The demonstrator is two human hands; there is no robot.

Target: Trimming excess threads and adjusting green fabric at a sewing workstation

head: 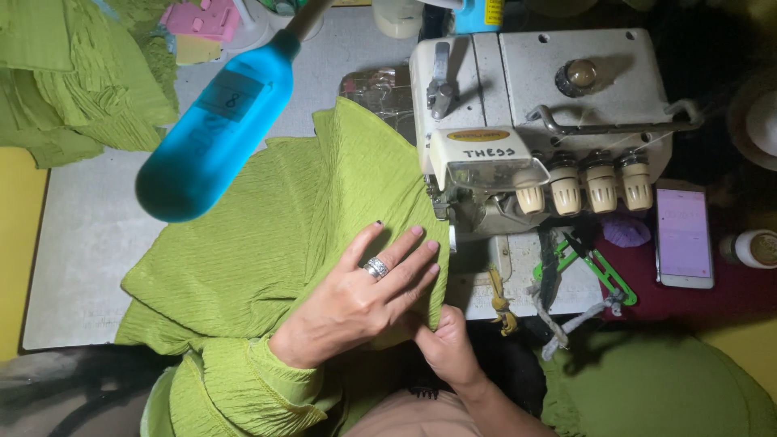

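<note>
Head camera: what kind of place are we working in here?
Likely a small sewing workshop: an overlock sewing machine on the table, green crinkled fabric under the left hand, and more green cloth piled nearby.

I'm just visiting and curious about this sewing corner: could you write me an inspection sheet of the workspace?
Surface: grey table, mostly bare at left.
Job's things: green fabric spread up to the sewing machine.
Clutter: blue bottle, phone, green snips, pink box, more green cloth at top left.
Hands: left hand, with a ring, flat on the fabric; right hand pinches its edge from below.
Cables: nothing seen; only a grey cord hanging off the table.
Surroundings: dim, a yellow floor.
</note>
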